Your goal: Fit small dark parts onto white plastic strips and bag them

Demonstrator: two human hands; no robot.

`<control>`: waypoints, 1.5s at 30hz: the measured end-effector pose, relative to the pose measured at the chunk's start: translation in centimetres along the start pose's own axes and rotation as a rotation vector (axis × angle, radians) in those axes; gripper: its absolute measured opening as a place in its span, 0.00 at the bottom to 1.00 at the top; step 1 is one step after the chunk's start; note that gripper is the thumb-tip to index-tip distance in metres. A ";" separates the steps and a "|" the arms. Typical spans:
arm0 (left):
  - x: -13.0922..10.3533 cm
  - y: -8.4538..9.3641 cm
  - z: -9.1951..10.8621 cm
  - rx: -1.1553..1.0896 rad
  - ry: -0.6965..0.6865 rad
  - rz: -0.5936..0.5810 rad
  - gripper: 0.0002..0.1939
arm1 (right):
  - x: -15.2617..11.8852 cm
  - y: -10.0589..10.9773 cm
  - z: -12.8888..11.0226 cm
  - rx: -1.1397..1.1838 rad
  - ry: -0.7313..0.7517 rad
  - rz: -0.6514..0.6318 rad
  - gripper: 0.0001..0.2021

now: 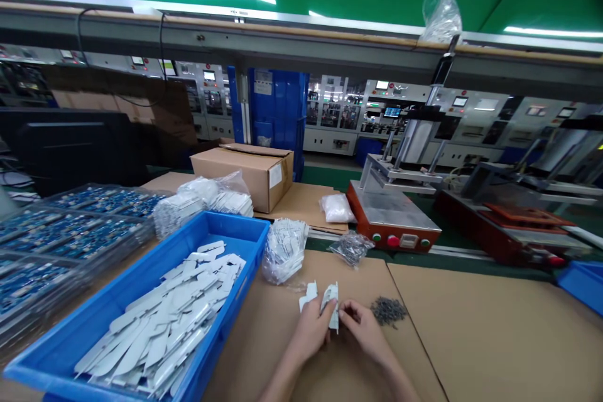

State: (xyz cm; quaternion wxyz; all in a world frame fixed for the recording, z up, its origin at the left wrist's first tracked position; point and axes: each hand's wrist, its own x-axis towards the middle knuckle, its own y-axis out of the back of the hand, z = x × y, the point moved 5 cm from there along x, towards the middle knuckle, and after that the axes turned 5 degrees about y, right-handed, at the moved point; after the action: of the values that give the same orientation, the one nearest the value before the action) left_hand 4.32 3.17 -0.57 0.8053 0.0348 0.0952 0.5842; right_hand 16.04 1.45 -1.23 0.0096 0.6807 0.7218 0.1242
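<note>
My left hand [311, 326] grips a white plastic part [331, 301] upright between thumb and fingers, above the cardboard-covered bench. Close against its right edge, my right hand [362, 323] has thumb and fingertips pinched together; whatever they hold is too small to make out. Another white plastic piece [308, 295] shows just left of the held one, partly behind my left hand. A pile of small dark grey pieces [388, 311] lies right of my right hand. To the left, a blue bin [257, 232] contains many loose white plastic parts [164, 320].
Behind my hands lie a bag of white parts [284, 250] and a bag of dark pieces [352, 247]. A red-based press [393, 217] stands at the back right, near a cardboard box [245, 176]. Trays of blue circuit boards [70, 232] sit at far left. An overhead beam [301, 44] crosses above.
</note>
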 end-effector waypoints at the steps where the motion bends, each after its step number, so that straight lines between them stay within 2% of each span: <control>1: 0.1 0.3 0.0 0.002 0.000 0.030 0.16 | 0.0 0.1 0.1 -0.016 -0.001 -0.001 0.11; 7: 0.8 3.4 -0.3 0.232 -0.101 0.308 0.11 | -0.1 1.8 0.3 -0.318 0.051 0.149 0.07; 12: 1.0 4.3 -0.4 0.254 -0.076 0.384 0.09 | -0.2 1.6 0.6 -0.541 0.115 0.129 0.06; 15: 0.9 3.8 0.0 0.188 -0.062 0.333 0.09 | -0.1 1.4 0.7 -0.554 0.089 0.152 0.06; 20: 0.8 2.2 0.3 0.058 -0.058 0.185 0.11 | 0.2 1.1 0.7 -0.139 0.026 0.198 0.12; 25: 0.8 1.2 -0.1 -0.048 0.004 0.136 0.11 | 0.3 -0.1 0.2 0.023 -0.003 0.139 0.17; 27: 0.7 1.1 -0.1 -0.061 0.005 0.120 0.10 | 0.2 -0.2 0.0 0.095 -0.001 0.164 0.16; 30: 0.5 1.0 0.1 -0.075 -0.032 0.086 0.08 | 0.0 0.3 -0.5 0.074 0.057 0.228 0.15; 33: 0.4 0.8 0.3 -0.094 -0.048 0.060 0.08 | 0.0 0.5 -0.9 -0.017 0.116 0.206 0.12; 35: 0.3 0.5 0.1 -0.133 0.011 0.020 0.11 | 0.0 0.7 -0.9 -0.039 0.130 0.213 0.12; 39: 0.0 -0.6 -0.4 -0.263 0.129 -0.117 0.25 | -0.3 0.5 -0.9 -0.033 0.133 0.270 0.13; 42: -0.2 -1.2 -0.5 -0.247 0.120 -0.169 0.31 | -0.6 -0.3 -1.1 0.007 0.105 0.251 0.12; 45: -0.3 -1.5 -0.7 -0.171 0.099 -0.153 0.33 | -0.9 -1.4 -1.4 0.061 0.069 0.166 0.10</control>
State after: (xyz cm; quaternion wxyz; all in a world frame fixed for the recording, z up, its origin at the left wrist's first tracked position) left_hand 5.52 2.40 -1.43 0.8419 -0.0699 0.0870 0.5279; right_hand 14.47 0.30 -0.25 -0.0463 0.7335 0.6663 0.1259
